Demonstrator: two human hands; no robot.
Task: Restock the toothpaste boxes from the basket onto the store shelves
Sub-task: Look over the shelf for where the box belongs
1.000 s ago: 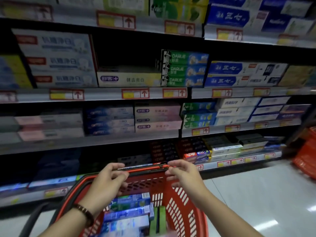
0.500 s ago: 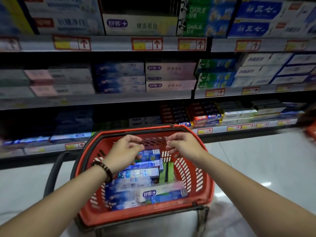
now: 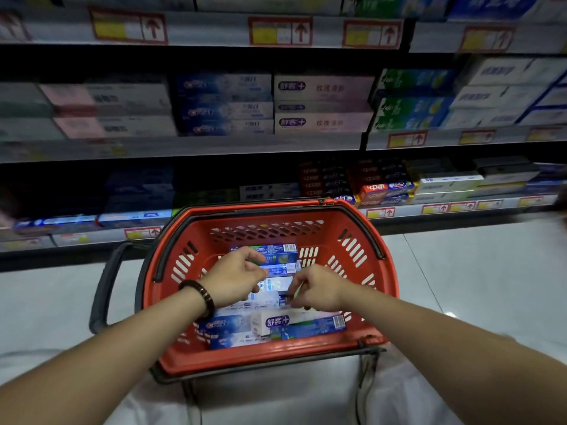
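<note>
Two-handed reach: left hand (image 3: 234,279), right hand (image 3: 317,289) curled over toothpaste boxes (image 3: 276,325) in basket (image 3: 260,358), hold unclear; pinch top box's long sides.

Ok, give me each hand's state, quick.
Left hand: fingers curled over the toothpaste boxes in the basket; a grip cannot be told.
Right hand: likewise curled, cannot be told.

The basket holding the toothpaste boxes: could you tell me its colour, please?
The basket is red, with a dark pull handle; head view.
</note>
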